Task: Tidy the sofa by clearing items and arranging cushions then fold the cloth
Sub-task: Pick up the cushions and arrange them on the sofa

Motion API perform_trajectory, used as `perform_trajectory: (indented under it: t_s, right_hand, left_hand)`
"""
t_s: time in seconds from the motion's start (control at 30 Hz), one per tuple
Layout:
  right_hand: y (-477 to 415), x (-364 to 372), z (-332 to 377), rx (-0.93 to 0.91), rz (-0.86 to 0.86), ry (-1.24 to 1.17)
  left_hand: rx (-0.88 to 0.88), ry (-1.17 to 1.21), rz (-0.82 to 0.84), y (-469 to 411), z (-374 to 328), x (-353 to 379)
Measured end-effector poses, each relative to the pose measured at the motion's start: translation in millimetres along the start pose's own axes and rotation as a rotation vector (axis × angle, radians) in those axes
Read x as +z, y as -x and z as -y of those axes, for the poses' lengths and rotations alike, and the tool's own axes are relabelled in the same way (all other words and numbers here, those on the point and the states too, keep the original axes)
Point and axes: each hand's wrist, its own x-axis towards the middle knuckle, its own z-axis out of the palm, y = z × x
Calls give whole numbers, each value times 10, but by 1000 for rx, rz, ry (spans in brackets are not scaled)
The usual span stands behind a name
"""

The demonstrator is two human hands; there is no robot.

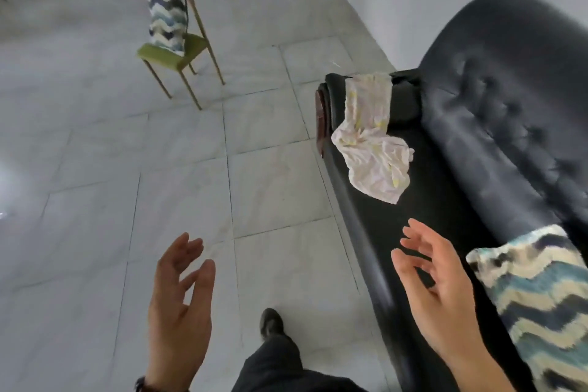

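Both hands hang loose and hold nothing: left hand [179,305] over bare floor tiles [95,169], right hand [442,293] above the sofa [413,232] seat's front edge, beside a zigzag cushion [541,302]. Farther along, the crumpled pale cloth [372,149] drapes from armrest onto seat. Another zigzag cushion stands on a green chair [171,56], well apart.

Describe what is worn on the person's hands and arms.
The left hand and right hand are bare: no gloves, no sleeves in view. A dark band, perhaps a watch or bracelet, sits at the left wrist. The right wrist shows nothing worn.
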Motion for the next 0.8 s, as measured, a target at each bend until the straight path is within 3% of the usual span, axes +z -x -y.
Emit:
perform_trajectory:
  t_s: [0.27, 0.53, 0.8]
  right_hand:
    - [-1046, 1599, 494, -108, 228, 148]
    - [-2134, 2517, 698, -65, 175, 73]
    - [-4136, 3881, 828, 19, 222, 20]
  left_hand:
    - [-86, 85, -124, -1336, 458, -594]
    - [-77, 71, -77, -2997, 657, -538]
    - [-163, -34, -78, -5244, 895, -241]
